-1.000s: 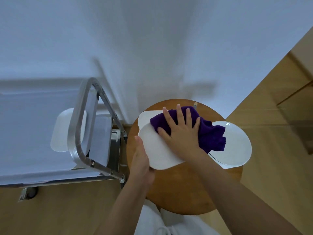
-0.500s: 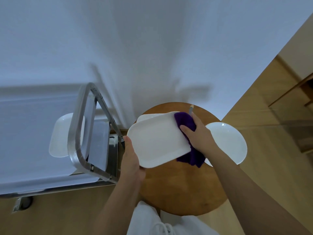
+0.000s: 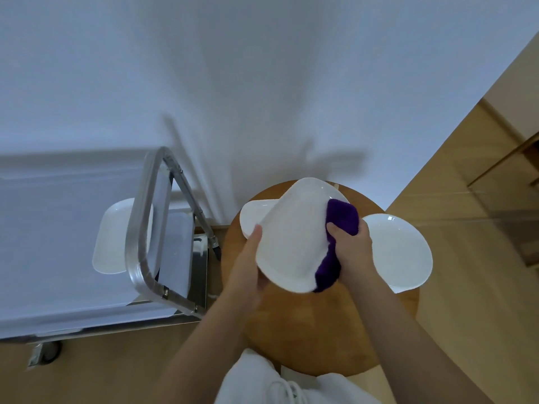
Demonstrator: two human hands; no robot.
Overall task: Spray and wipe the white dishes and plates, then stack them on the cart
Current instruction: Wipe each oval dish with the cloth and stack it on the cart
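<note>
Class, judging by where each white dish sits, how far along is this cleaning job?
Done: one dish on the cart. In hand: left hand holds a dish; right hand presses the purple cloth against it. Left: two dishes on the round table.

round wooden table (image 3: 315, 330) beside white wall (image 3: 262, 83)

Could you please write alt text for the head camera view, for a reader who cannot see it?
A person's left hand holds a white rectangular dish tilted above a round wooden table while the right hand wipes it with a purple cloth. Two more white dishes lie on the table, and one white dish sits on the metal cart to the left.
</note>
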